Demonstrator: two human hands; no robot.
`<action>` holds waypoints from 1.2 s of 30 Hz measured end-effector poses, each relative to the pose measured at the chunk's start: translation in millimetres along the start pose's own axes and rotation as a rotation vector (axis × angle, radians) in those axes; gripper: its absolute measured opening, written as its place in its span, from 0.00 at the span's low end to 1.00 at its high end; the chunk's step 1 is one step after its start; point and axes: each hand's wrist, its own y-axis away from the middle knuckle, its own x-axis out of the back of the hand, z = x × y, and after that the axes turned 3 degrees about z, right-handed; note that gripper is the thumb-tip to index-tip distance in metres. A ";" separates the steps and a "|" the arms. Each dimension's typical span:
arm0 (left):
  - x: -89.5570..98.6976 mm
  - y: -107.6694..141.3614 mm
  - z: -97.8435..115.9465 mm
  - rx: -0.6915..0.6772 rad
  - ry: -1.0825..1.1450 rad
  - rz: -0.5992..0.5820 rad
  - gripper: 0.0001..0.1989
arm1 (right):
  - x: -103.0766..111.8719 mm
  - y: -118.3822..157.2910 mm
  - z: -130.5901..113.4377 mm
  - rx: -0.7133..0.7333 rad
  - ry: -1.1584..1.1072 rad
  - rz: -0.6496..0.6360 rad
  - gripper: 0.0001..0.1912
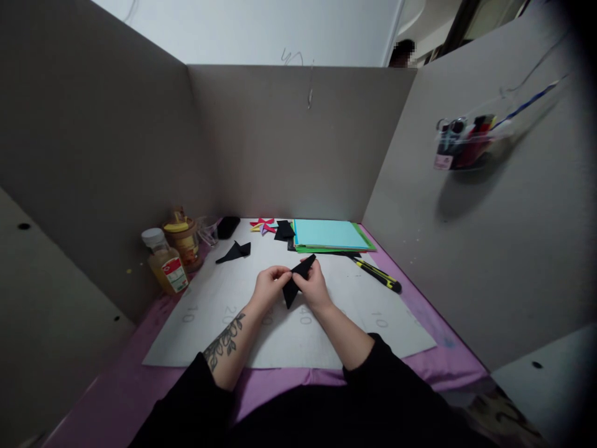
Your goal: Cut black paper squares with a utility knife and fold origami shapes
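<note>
Between both hands, a folded piece of black paper (pixel 291 294) is held a little above the white mat. My left hand (pixel 271 285) pinches its left edge between thumb and fingers. On the other side my right hand (pixel 313 285) grips it, the thumb pressed on the near face and the fingers partly hidden behind. One pointed end of the paper sticks up at the upper right, another points down toward me. Farther back on the left lies another folded black paper piece (pixel 237 251), apart from my hands.
A stack of coloured paper (pixel 331 234) lies at the back, with black pieces (pixel 284 230) and colourful folded paper (pixel 263 225) beside it. Right of my hands is a black-and-yellow utility knife (pixel 380 277). Bottles (pixel 166 264) stand left. A holder (pixel 466 146) hangs on the right panel.
</note>
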 end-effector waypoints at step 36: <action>-4.8 -0.7 -4.1 0.128 0.136 0.010 0.11 | -0.4 -2.5 5.2 0.021 -0.005 0.052 0.17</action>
